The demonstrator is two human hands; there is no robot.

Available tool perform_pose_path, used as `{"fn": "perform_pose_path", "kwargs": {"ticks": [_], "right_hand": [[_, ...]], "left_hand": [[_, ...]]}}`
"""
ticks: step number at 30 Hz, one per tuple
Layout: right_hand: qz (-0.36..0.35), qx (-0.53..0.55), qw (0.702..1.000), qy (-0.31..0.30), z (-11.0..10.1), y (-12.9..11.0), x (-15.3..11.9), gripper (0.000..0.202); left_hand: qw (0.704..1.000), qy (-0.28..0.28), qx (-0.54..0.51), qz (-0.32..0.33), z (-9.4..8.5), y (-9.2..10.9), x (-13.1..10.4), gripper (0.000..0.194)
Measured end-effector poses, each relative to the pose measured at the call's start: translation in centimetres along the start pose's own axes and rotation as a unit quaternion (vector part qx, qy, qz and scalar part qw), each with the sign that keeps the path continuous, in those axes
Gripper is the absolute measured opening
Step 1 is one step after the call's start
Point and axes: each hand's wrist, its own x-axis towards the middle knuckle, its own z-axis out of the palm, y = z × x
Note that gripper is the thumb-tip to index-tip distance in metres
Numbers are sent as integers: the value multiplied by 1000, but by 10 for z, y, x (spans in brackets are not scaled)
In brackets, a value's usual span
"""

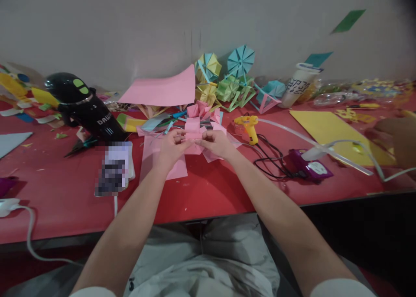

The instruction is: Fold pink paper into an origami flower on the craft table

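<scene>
1. Left hand (173,146): thumb and fingertips are pinched together on the left edge of a pink paper piece (193,136).
2. Right hand (217,142): thumb and fingers pinch the same piece at its right edge, level with the left hand.
3. Pink paper piece: held between the two hands, just above the middle of the red table (208,201). It looks narrow and pale pink, with bends across it; its lower part is wider, and fingertips hide part of its edges.
4. State of the work: folds are present in the held piece, and folded pink paper (202,110) lies just beyond it. By judgement, the shaping is partway along, the held portion being loose enough to need both hands. Whether any part is glued cannot be told.
5. Near paper: a flat pink sheet (177,169) lies under and beside the left hand, with no folds visible in its bare part.
6. Right of the hands: a yellow glue gun (248,128), apart from both, with a dark cable beside it.
7. Behind: a large pink sheet (162,89), curled at one corner, and a blue pleated paper wheel (241,62).
</scene>
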Motion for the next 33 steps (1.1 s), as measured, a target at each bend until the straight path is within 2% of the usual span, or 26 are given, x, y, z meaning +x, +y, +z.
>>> {"fn": "perform_pose_path", "kwargs": {"ticks": [5, 13, 17, 21, 27, 33], "right_hand": [[-17, -13, 1000, -12, -1, -4, -1, 46], [-28, -13, 999, -24, -4, -7, -2, 47], [-56, -50, 997, 13, -7, -7, -3, 28], [-109, -75, 990, 43, -7, -5, -4, 11], [-129, -145, 981, -22, -6, 5, -3, 21], [-76, -227, 965, -107, -8, 2, -6, 20]], "left_hand": [[999, 3, 47, 24, -2, 3, 0, 35], [999, -31, 10, 41, -3, 3, 0, 33], [991, -44, 56, 117, -4, 4, -1, 18], [969, -56, 149, 192, -8, 7, -2, 7], [936, -107, 280, 184, -14, 5, -3, 18], [923, -206, 292, 143, -15, 0, -5, 21]]}}
